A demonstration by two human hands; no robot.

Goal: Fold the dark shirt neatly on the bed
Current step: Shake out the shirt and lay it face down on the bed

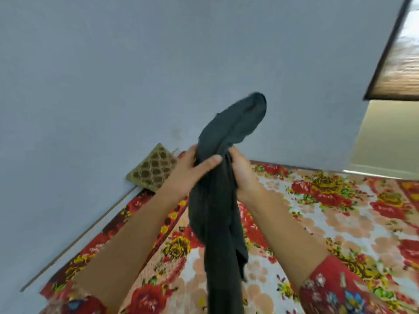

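The dark shirt (217, 211) is bunched into a long rope-like bundle held up in the air above the bed (328, 211). One end sticks up past my hands toward the wall; the other hangs down to the bottom of the view. My left hand (192, 168) grips the bundle from the left, thumb across the front. From the right, my right hand (240, 173) clasps the same spot, so both hands sit close together on the cloth. The bed is covered with a red, yellow and white floral sheet.
A brown patterned cushion (153, 169) leans in the corner against the blue-grey wall (113, 87). The wall runs along the bed's left and far sides. A window (401, 64) with a dark frame is at the upper right.
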